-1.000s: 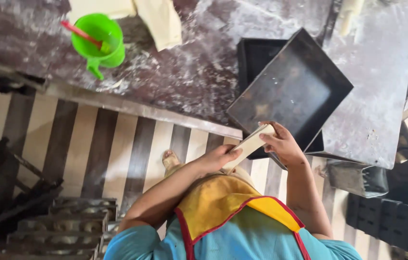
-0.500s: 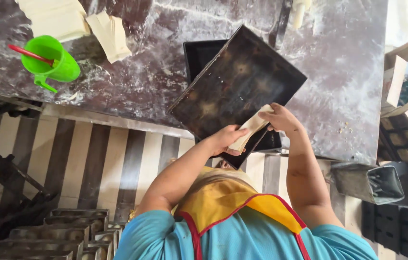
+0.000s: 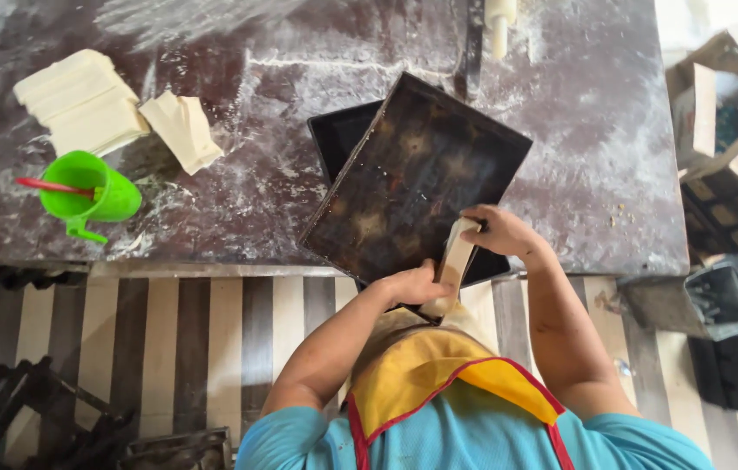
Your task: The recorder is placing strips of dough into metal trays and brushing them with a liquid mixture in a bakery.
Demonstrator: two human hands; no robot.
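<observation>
A dark, stained baking tray (image 3: pixel 412 178) lies tilted across a second black tray (image 3: pixel 343 130) on the floury dark table (image 3: pixel 595 130). My right hand (image 3: pixel 498 231) grips the upper end of a pale flat strip (image 3: pixel 456 257) at the top tray's near edge. My left hand (image 3: pixel 415 284) is closed around the strip's lower end, just off the table's front edge. The strip stands nearly upright between both hands, touching the tray's rim. My yellow apron (image 3: pixel 438 383) and blue shirt fill the bottom of the view.
A green cup (image 3: pixel 94 196) with a red-handled tool stands at the table's left, beside pale dough slabs (image 3: pixel 81 100) and a folded piece (image 3: pixel 181 130). A rolling pin (image 3: pixel 499 17) lies at the far edge. Boxes (image 3: pixel 734 130) and a grey bin (image 3: pixel 708 300) sit right; dark racks (image 3: pixel 38 418) lower left.
The view has shifted so the table's left side shows. The top tray has swung round onto the lower tray, and both hands have brought the strip upright against its near edge.
</observation>
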